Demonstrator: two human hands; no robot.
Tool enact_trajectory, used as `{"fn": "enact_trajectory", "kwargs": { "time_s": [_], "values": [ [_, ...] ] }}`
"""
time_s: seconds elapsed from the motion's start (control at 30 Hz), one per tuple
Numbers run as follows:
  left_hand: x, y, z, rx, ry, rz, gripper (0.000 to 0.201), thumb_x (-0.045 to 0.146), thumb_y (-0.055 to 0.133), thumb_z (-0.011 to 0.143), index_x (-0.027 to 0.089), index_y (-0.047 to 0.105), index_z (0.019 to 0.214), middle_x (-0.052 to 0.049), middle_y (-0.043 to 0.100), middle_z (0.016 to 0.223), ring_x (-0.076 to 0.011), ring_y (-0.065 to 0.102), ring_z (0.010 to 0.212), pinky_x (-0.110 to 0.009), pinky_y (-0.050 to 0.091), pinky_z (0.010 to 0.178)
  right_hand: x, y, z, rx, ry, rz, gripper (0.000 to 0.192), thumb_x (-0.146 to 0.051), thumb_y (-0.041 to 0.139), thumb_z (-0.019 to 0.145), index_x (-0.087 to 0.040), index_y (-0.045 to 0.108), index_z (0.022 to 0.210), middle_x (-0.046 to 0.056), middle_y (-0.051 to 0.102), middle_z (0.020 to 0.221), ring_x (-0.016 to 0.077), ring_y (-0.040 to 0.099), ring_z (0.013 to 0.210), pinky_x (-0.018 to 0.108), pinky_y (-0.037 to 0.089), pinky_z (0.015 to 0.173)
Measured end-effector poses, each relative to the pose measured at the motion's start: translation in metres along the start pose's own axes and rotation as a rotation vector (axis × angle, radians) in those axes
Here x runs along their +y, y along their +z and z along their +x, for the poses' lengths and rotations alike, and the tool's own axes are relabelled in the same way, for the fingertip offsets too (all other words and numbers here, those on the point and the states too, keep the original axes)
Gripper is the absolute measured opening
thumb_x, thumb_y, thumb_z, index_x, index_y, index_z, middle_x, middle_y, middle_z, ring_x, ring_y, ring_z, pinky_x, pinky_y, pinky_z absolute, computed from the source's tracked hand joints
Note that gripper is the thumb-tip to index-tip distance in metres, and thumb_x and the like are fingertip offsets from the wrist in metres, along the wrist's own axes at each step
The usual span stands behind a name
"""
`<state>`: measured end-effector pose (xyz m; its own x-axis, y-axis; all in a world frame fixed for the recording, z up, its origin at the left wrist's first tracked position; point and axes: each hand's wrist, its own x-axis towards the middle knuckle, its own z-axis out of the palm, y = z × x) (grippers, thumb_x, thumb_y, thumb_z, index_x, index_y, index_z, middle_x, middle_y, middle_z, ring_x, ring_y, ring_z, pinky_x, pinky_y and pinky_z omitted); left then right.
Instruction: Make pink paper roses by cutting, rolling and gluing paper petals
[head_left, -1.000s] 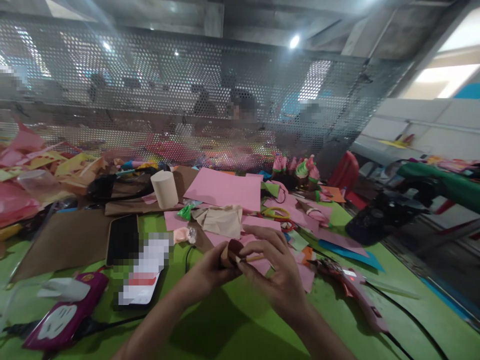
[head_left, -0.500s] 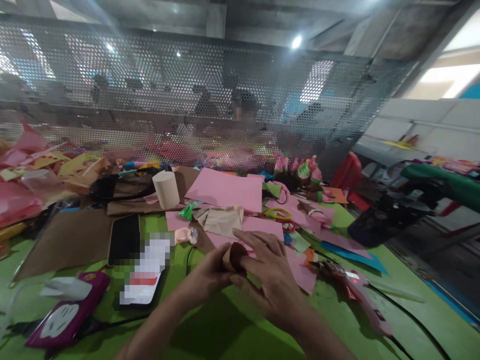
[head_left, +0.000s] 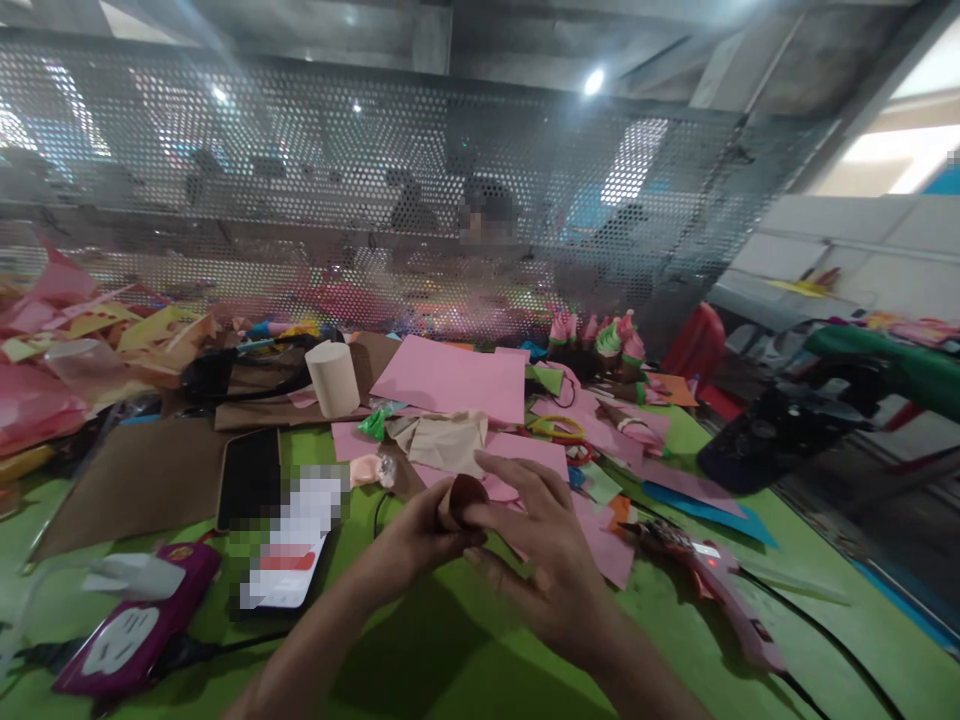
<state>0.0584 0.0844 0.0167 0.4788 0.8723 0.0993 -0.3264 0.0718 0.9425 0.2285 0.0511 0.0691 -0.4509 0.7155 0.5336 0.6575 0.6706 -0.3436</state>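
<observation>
A piece of brown paper curled into a short cone [head_left: 466,490] is held over the middle of the green table, its open mouth tilted up. My left hand [head_left: 411,535] wraps round its left side and bottom. Beside it, my right hand [head_left: 553,560] has its fingers spread, with a fingertip at the cone's right rim; the thumb stays lower and apart from the cone. Just behind the hands lie a crumpled beige paper [head_left: 448,440] and pink sheets [head_left: 457,378]. The inside of the cone is in shadow.
At right lies a pink hot glue gun [head_left: 724,590] with its cord. To the left are two phones, a dark one [head_left: 249,480] and a lit one [head_left: 292,550], and a purple power strip [head_left: 139,620]. A white cylinder [head_left: 332,380] stands behind; scissors [head_left: 556,428] lie among papers.
The paper cone has shifted slightly left and up with my left hand. My right hand's fingers have spread and eased back from it.
</observation>
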Motion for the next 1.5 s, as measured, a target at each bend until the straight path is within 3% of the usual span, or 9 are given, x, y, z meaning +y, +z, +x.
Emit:
{"fn": "enact_trajectory", "kwargs": {
  "time_s": [0.3,0.43,0.6,0.73,0.83,0.93,1.13,1.27,1.5],
  "values": [
    [-0.006,0.006,-0.004,0.028,0.011,-0.079,0.031,0.013,0.076,0.063,0.018,0.062,0.091,0.001,0.058,0.082,-0.0168,0.054,0.084,-0.027,0.046,0.077,-0.006,0.005,0.001,-0.116,0.01,-0.101,0.014,-0.032,0.059,0.088,-0.021,0.067,0.09,0.006,0.042,0.149,0.0308,0.035,0.13,0.05,0.03,0.105],
    [-0.009,0.002,-0.001,-0.011,0.019,-0.089,0.033,0.019,0.077,0.067,0.018,0.059,0.095,-0.001,0.058,0.086,-0.0177,0.055,0.085,-0.03,0.046,0.08,-0.003,0.002,0.001,-0.12,0.031,-0.066,0.014,-0.03,0.062,0.086,-0.023,0.066,0.097,0.005,0.044,0.147,0.0294,0.036,0.129,0.048,0.033,0.104],
    [-0.014,-0.008,0.005,0.045,0.069,0.2,0.023,0.025,0.072,0.076,0.016,0.055,0.09,-0.001,0.056,0.085,-0.0167,0.053,0.082,-0.027,0.044,0.075,-0.001,-0.003,0.0,0.0,0.002,-0.087,0.016,-0.022,0.061,0.085,-0.024,0.067,0.099,0.005,0.049,0.142,0.029,0.04,0.126,0.047,0.035,0.1],
    [-0.015,-0.01,0.005,0.075,0.083,0.297,0.024,0.024,0.071,0.075,0.016,0.055,0.092,0.001,0.053,0.081,-0.0146,0.049,0.076,-0.024,0.041,0.069,-0.002,-0.001,0.0,-0.061,-0.038,-0.142,0.026,-0.023,0.063,0.084,-0.024,0.065,0.11,0.007,0.05,0.142,0.0303,0.041,0.125,0.051,0.032,0.104],
    [-0.02,-0.011,0.002,0.109,0.058,0.284,0.029,0.024,0.072,0.073,0.016,0.057,0.097,0.0,0.056,0.082,-0.0159,0.051,0.078,-0.025,0.043,0.07,-0.003,0.003,0.0,-0.099,-0.019,-0.154,0.032,-0.024,0.064,0.083,-0.023,0.063,0.115,0.008,0.049,0.143,0.0314,0.04,0.127,0.053,0.032,0.105],
    [-0.028,-0.012,0.001,0.135,0.034,0.238,0.035,0.023,0.075,0.069,0.017,0.062,0.101,-0.003,0.062,0.087,-0.0205,0.056,0.086,-0.031,0.047,0.078,-0.002,0.007,0.001,-0.118,0.002,-0.14,0.023,-0.024,0.064,0.083,-0.022,0.065,0.105,0.008,0.049,0.143,0.0318,0.04,0.128,0.054,0.032,0.105],
    [-0.025,-0.005,0.003,0.059,0.054,-0.057,0.051,0.019,0.078,0.063,0.019,0.063,0.112,-0.007,0.064,0.105,-0.0248,0.057,0.1,-0.037,0.048,0.089,-0.001,0.008,0.001,-0.091,0.032,-0.05,0.015,-0.024,0.061,0.085,-0.022,0.064,0.1,0.008,0.055,0.136,0.0294,0.043,0.124,0.048,0.038,0.101],
    [-0.021,-0.004,0.002,0.023,0.058,-0.065,0.059,0.012,0.072,0.067,0.023,0.059,0.123,-0.006,0.064,0.112,-0.0232,0.057,0.104,-0.035,0.046,0.092,-0.002,0.008,0.003,-0.114,-0.005,-0.068,0.013,-0.03,0.061,0.087,-0.021,0.064,0.097,0.007,0.051,0.14,0.0292,0.041,0.125,0.049,0.034,0.104],
    [-0.036,-0.009,0.003,0.009,0.077,-0.096,0.046,0.012,0.066,0.064,0.021,0.061,0.109,-0.006,0.064,0.108,-0.0239,0.056,0.105,-0.035,0.044,0.093,-0.004,0.012,0.002,-0.161,0.03,-0.063,0.013,-0.034,0.063,0.087,-0.021,0.064,0.085,0.005,0.051,0.14,0.0288,0.041,0.127,0.05,0.033,0.105]
  ]
}}
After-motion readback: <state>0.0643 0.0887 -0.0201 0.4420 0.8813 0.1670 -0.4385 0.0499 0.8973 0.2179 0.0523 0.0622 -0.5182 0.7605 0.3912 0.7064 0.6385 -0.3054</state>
